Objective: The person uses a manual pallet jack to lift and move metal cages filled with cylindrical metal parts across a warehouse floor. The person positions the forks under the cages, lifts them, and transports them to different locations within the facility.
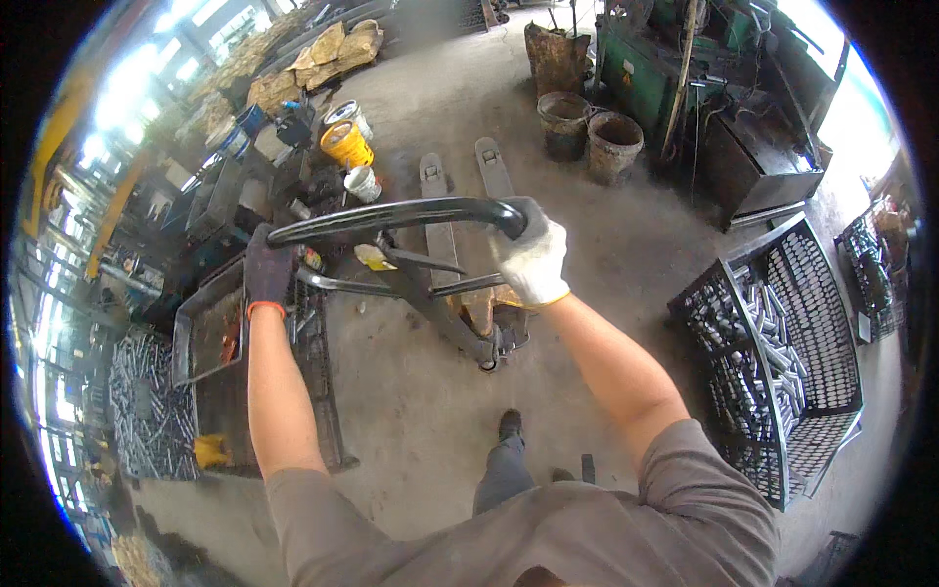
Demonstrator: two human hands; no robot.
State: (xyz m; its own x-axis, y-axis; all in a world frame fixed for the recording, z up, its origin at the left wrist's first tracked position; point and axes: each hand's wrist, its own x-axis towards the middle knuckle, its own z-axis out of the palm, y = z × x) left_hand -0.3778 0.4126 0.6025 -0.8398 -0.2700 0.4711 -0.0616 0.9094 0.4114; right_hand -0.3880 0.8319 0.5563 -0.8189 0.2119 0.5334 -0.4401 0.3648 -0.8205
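Both my arms reach forward to the black looped handle (391, 213) of a pallet jack. My left hand (268, 269), in a dark glove with an orange cuff, is closed round the left side of the loop. My right hand (531, 256), in a white and grey glove, grips the loop's right end. Below the handle, the jack's dark shaft (430, 305) slants down to its base near my feet. Two pale forks (494, 168) point away from me along the floor, with nothing seen on them.
At right stands a black perforated crate (812, 323) of metal rods. Left are a grey tray (207, 328) and a heap of metal pins (147, 401). A yellow bucket (347, 145), two dirty buckets (614, 147) and a green machine (641, 78) stand ahead.
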